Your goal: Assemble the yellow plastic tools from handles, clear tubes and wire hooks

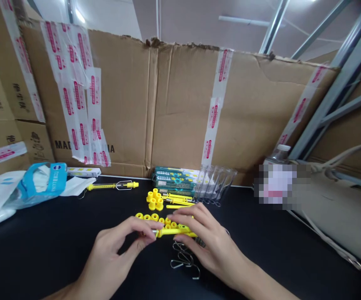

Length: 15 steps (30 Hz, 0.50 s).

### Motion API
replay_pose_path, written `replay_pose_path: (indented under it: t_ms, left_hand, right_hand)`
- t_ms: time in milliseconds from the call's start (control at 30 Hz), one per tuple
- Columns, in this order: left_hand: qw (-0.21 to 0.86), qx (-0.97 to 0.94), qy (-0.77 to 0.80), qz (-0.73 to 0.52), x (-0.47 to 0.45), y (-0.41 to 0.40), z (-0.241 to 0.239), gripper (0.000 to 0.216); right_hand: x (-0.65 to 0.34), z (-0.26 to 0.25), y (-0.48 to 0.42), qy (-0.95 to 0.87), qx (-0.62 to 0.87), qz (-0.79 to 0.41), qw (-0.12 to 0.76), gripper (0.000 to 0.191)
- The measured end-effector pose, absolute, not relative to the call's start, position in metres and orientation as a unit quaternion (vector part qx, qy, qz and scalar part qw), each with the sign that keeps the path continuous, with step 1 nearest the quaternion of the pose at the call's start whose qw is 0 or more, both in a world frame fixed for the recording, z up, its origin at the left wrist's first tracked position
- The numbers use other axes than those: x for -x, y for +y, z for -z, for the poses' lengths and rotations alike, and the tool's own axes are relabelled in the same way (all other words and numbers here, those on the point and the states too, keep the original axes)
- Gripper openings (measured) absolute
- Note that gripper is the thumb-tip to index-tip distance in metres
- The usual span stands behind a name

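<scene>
Low over the black table, a yellow plastic rod (172, 231) with a silvery end lies level between my hands. My left hand (118, 246) pinches the metal end between thumb and fingers. The yellow part is gripped by my right hand (210, 239), whose palm hides the rod's far end. Just behind the rod sit several small yellow caps (154, 217), partly covered by my fingers. Below my right hand lie several bent wire hooks (183, 260). Further back are a cluster of yellow flanged caps (154, 200) and several yellow rods (179, 200) with metal ends.
Clear tubes (219, 181) stand beside green boxes (174, 179) at the back. An assembled tubular spring scale (111, 186) lies left, near a blue tissue pack (47, 179). To the right are a bottle (280, 154) and a beige bag (346, 208). Cardboard (183, 104) walls the back.
</scene>
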State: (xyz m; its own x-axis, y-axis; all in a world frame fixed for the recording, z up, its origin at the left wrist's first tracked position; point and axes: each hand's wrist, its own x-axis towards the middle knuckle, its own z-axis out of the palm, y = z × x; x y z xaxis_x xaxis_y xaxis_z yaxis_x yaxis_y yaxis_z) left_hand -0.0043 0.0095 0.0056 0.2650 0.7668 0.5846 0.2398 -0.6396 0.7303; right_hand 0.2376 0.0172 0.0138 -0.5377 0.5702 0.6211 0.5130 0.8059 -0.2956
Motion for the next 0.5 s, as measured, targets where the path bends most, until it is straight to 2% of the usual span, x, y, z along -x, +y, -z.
replay_pose_path:
  t_ms: [67, 133, 233, 367, 500]
  left_hand:
    - [0.309, -0.731, 0.364, -0.488, 0.003, 0.015, -0.002, 0.005]
    - [0.321, -0.726, 0.391, -0.465, 0.003, 0.021, 0.001, 0.016]
    - [0.263, -0.733, 0.436, -0.450, 0.006, 0.030, 0.001, 0.030]
    - [0.178, -0.737, 0.472, -0.450, 0.015, 0.040, -0.003, 0.028]
    - [0.186, -0.724, 0.482, -0.458, 0.020, 0.052, -0.002, 0.026]
  right_hand:
    - [-0.238, -0.014, 0.016, -0.882, 0.289, -0.021, 0.371, 0.025]
    - [-0.242, -0.012, 0.020, -0.871, 0.293, 0.005, 0.396, 0.025]
    - [-0.253, -0.007, 0.033, -0.835, 0.364, 0.042, 0.411, 0.023]
    - [-0.264, 0.002, 0.053, -0.806, 0.474, 0.015, 0.354, 0.018]
    - [-0.266, 0.009, 0.062, -0.793, 0.503, -0.010, 0.344, 0.020]
